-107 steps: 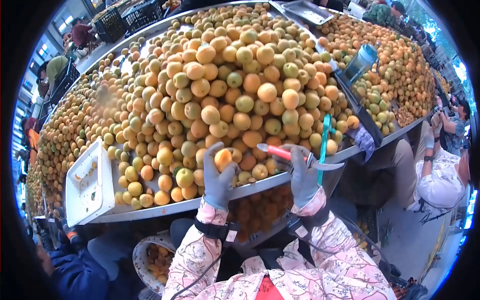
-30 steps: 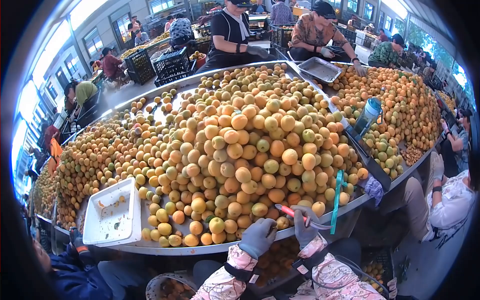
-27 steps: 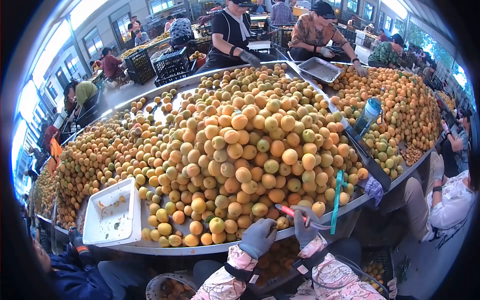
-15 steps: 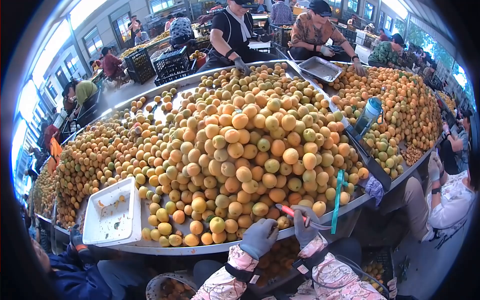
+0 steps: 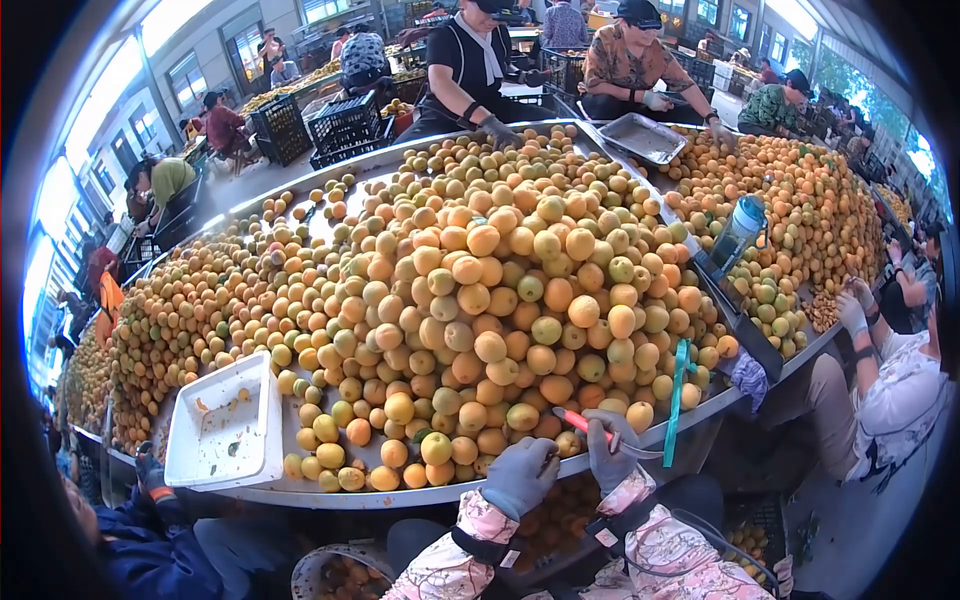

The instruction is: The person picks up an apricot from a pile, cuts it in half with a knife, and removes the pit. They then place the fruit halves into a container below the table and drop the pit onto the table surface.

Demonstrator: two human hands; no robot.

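Note:
A big heap of orange and yellow-green apricots (image 5: 500, 290) covers the metal table in front of me. At the table's near edge, my right hand (image 5: 612, 455), in a grey glove, grips a slim red-handled tool (image 5: 577, 420). Its small tip points left toward the fruit; its exact kind is too small to tell. My left hand (image 5: 522, 475), also grey-gloved, is closed just to the left, its fingertips pinched together. Whatever it holds, if anything, is hidden. The two hands are apart.
A white tray (image 5: 225, 425) with scraps lies at the left on the metal table (image 5: 400, 497). A green strip (image 5: 677, 400) stands at the rim to the right. A blue bottle (image 5: 738, 230) rests by the divider. Buckets (image 5: 340, 570) sit below; people work around the table.
My hands have hardly moved. Across the table, a person's gloved hand has shifted right over the fruit. At the right, another person's hands have risen.

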